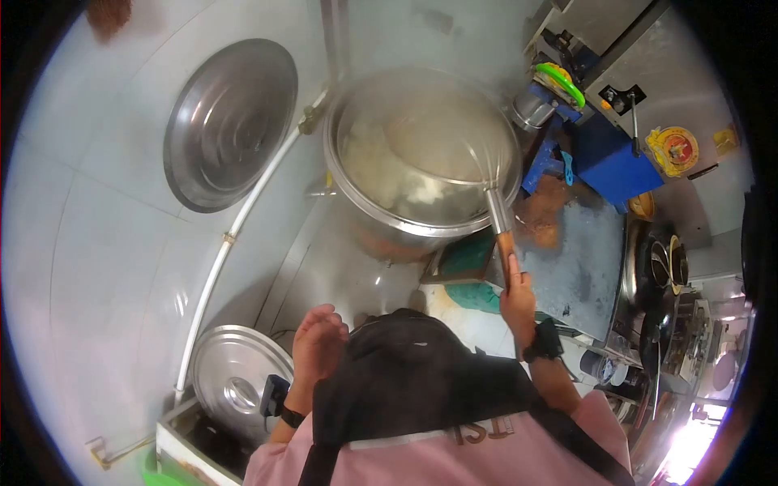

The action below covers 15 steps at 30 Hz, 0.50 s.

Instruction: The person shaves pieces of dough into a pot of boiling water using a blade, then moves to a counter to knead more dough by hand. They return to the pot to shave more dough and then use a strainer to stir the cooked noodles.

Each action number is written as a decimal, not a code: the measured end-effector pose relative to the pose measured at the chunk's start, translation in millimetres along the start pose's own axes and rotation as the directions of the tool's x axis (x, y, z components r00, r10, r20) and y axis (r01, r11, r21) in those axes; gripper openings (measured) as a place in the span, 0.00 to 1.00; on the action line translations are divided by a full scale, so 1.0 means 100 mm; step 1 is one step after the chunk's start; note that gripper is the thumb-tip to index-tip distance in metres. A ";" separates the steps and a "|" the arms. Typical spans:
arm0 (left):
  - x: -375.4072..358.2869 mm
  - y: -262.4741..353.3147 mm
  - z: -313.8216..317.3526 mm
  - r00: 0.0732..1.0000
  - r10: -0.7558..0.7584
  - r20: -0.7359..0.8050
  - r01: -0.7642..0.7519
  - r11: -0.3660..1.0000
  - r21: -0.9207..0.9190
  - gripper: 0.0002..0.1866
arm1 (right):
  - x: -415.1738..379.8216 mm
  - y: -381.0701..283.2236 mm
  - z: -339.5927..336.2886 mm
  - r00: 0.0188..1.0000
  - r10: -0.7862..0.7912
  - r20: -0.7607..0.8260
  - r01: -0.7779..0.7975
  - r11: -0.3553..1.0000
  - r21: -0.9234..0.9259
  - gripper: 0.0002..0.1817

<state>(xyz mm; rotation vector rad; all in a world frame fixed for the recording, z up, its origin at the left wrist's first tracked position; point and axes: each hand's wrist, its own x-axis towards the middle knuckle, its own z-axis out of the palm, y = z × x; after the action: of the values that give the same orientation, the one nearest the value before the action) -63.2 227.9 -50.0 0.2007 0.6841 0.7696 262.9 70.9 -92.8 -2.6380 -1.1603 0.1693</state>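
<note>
My right hand [519, 304] is wrapped round the wooden handle of a large, wide-rimmed skimmer [500, 212]. Its round head reaches over and into a big steel stockpot [399, 227], where steam blurs the detail. Pale, whitish pieces [425, 191] show in the pot near the skimmer's rim. Held away from the pot at the lower left, my left hand [318, 340] has loosely bent fingers and nothing visible in it. Both wrists wear dark bands.
A large round lid [232, 125] leans on the tiled wall beside a white pipe [212, 279]. Another lid [235, 377] stands at lower left. On the right are a grey worktop [579, 259], a blue box [620, 162], a small steel pot [532, 110] and dark woks [648, 263].
</note>
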 end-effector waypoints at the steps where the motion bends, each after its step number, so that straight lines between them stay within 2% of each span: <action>1: -0.01 0.02 -0.01 1.000 -0.013 -0.001 0.013 1.000 0.002 0.12 | 0.00 0.03 0.10 0.998 0.033 0.046 -0.029 0.996 -0.083 0.36; 2: -0.04 0.02 -0.02 1.000 -0.029 -0.007 0.029 1.000 0.001 0.12 | -0.01 0.03 0.10 0.999 0.031 0.041 -0.027 0.995 -0.094 0.36; 4: -0.14 0.06 -0.06 0.999 -0.040 -0.031 0.040 0.999 -0.009 0.12 | -0.02 0.03 0.10 0.983 0.068 0.169 -0.045 0.990 -0.135 0.37; 5: -0.16 0.10 -0.08 0.997 -0.050 -0.055 0.050 0.999 0.003 0.12 | 0.00 0.17 0.16 0.997 -0.022 0.069 0.029 0.995 -0.095 0.39; 8: -0.23 0.14 -0.29 0.995 -0.053 -0.086 0.053 0.999 -0.012 0.11 | -0.04 0.09 -0.02 1.000 -0.009 -0.006 0.009 1.000 -0.024 0.40; 10: -0.33 0.16 -0.31 0.993 -0.026 -0.112 0.025 1.000 -0.015 0.11 | -0.08 0.12 0.03 1.000 0.001 -0.022 -0.002 0.998 -0.069 0.41; 12: -0.43 0.19 -0.27 0.991 0.016 -0.130 -0.018 1.000 -0.013 0.11 | -0.03 0.22 0.13 0.998 -0.020 0.064 0.029 0.989 -0.144 0.42; 15: -0.62 0.16 -0.23 0.986 0.111 -0.128 -0.113 0.994 -0.006 0.11 | 0.02 0.20 0.01 0.991 -0.025 0.129 0.042 0.990 -0.133 0.45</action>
<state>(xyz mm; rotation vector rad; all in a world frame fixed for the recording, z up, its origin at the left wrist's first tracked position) -119.2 194.7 -30.8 0.1799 0.7937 0.9000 278.1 59.5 -98.9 -2.7585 -1.2993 0.2650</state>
